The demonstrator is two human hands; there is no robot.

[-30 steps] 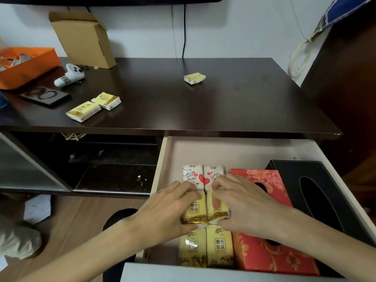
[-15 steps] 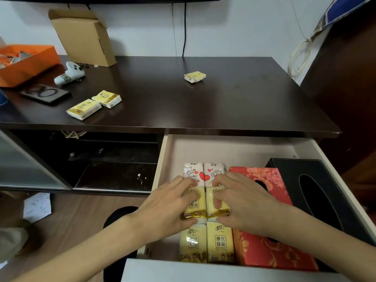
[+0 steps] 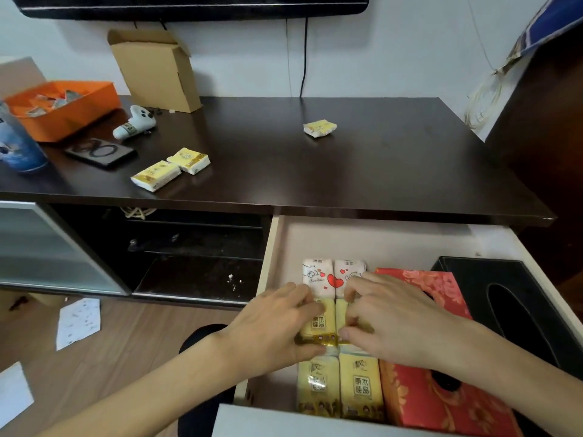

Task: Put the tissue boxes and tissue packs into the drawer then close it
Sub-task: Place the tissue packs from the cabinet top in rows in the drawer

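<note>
While both hands work inside the open drawer [image 3: 394, 238], the job looks a little over half done. The left hand [image 3: 271, 329] has its fingers and thumb curled round a yellow tissue pack [image 3: 318, 323] in the middle row, and the right hand [image 3: 391, 320] pinches the neighbouring yellow pack [image 3: 342, 313] just beside it; each hand is clamped on its own pack, apparently seating the pair between the rows at 12 and 6 o'clock.

At 12 o'clock of the held pair lie two white heart-print packs [image 3: 331, 275]; at 6 o'clock, two more yellow packs [image 3: 340, 386] against the drawer front. At 3 o'clock sits the red tissue box [image 3: 419, 389], touching the pack column, and beyond it the black tissue box [image 3: 517, 304] by the drawer's right wall.

Three packs are not yet stowed. On the counter [image 3: 315, 171], a touching pair of packs [image 3: 172, 168] lies toward 10 o'clock from the drawer, and a single crumpled pack [image 3: 319, 128] lies at 12 o'clock, well apart from them.

These packs should be very light and soft, giving under the fingers, with slick film wrappers that may slide. A grip across the short sides, thumb opposite fingers, seems safest; nothing here is fragile. The loose-looking pack may flop, so take it round its middle.
</note>
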